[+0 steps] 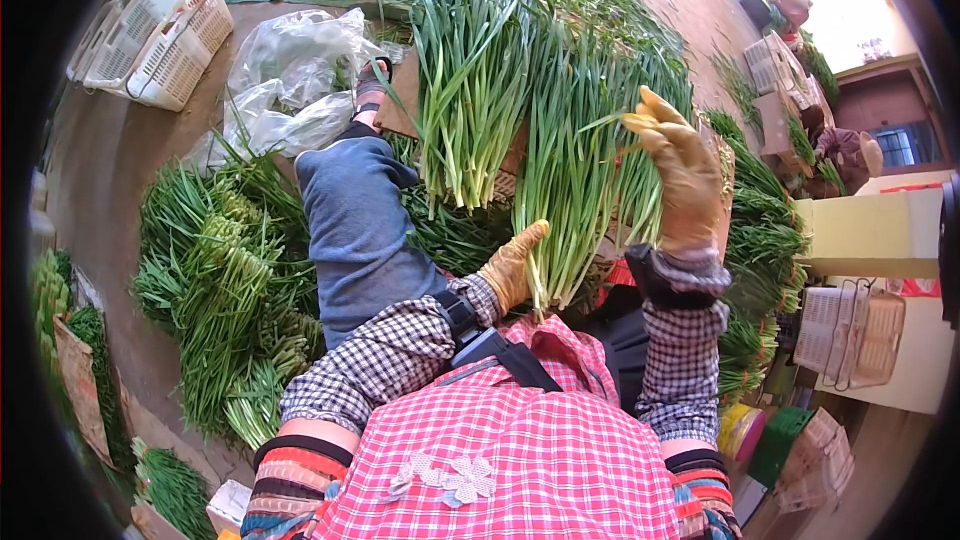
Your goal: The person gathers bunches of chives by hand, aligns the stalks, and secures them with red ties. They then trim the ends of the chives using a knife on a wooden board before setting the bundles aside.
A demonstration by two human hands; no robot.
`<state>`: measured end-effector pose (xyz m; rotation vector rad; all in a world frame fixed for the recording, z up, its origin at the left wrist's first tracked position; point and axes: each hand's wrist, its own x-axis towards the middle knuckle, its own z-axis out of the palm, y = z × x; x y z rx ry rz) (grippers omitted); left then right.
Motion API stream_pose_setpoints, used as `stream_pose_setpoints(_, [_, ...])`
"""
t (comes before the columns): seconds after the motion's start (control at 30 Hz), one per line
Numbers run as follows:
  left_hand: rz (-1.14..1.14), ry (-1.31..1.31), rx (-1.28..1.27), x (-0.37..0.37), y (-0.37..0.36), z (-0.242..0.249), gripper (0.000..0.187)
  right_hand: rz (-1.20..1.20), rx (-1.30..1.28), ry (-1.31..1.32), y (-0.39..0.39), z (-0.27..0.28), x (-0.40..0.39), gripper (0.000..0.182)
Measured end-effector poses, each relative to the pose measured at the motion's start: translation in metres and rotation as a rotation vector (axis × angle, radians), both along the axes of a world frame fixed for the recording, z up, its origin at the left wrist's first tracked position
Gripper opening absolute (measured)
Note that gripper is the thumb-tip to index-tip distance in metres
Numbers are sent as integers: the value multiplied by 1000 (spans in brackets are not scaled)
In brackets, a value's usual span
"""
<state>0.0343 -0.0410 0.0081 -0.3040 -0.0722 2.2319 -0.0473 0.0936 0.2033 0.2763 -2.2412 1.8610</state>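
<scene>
Long green garlic chives (pixel 585 140) lie in a thick layer before me, pale stalks toward my body. My left hand (pixel 510 268), in a tan rubber glove, is closed around the stalk ends of a few chives at the near edge. Its thumb shows on top; the other fingers are mostly hidden. Raised over the right side of the layer, my gloved right hand (pixel 680 170) has its fingertips pinched together. A thin green chive leaf (pixel 600 123) sticks out leftward from them. Another pile of chives (pixel 470 90) rests on cardboard to the left.
Tied chive bundles (pixel 235 290) are heaped left of my leg, and more bundles (pixel 760 250) line the right. Clear plastic bags (pixel 295 65) and a white crate (pixel 175 40) are at upper left. Baskets (pixel 850 335) stand at right. Another person (pixel 848 155) is at far right.
</scene>
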Motion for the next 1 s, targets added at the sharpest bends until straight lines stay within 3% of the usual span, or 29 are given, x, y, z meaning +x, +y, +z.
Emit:
stream_pose_setpoints(0.13, [-23, -5, 55, -3, -3, 7, 58, 103, 28, 8, 32, 28, 50, 10])
stream_pose_setpoints(0.2, [-4, 7, 38, -4, -5, 13, 56, 169, 68, -286, 47, 24, 76, 11])
stream_pose_setpoints(0.27, [-8, 21, -33, -5, -6, 12, 53, 349, 305, -717, 83, -13, 94, 28])
stream_pose_setpoints(0.33, [-44, 41, -161, -6, -6, 6, 49, 183, 1240, -839, 74, -40, 116, 57])
stream_pose_setpoints(0.37, [-44, 23, -213, -5, -7, 11, 40, 120, 1419, -824, 63, -46, 117, 79])
stream_pose_setpoints(0.47, [-95, 93, -401, -2, -5, 4, 34, 24, 696, -730, 47, -76, 120, 87])
stream_pose_setpoints(0.53, [-68, 122, -497, 2, -4, 6, 30, -56, 832, -650, 27, -87, 110, 91])
stream_pose_setpoints(0.57, [-58, 141, -531, 2, -4, 5, 29, -91, 955, -600, 27, -105, 107, 80])
stream_pose_setpoints(0.7, [-18, 84, -490, -2, -9, -1, 27, 118, -44, -531, 23, -128, 89, 59])
stream_pose_setpoints(0.73, [-25, 37, -440, -3, -9, -4, 26, 77, -13, -591, 14, -106, 87, 58])
stream_pose_setpoints(0.87, [-10, 70, -227, -4, -15, 9, 34, 93, 136, -590, 34, -143, 76, 46])
stream_pose_setpoints(0.93, [-41, 97, -144, -5, -12, 11, 41, 59, 405, -572, 37, -146, 75, 40])
stream_pose_setpoints(1.0, [-103, 116, -21, -5, -10, 0, 43, 13, 809, -490, 27, -113, 83, 35])
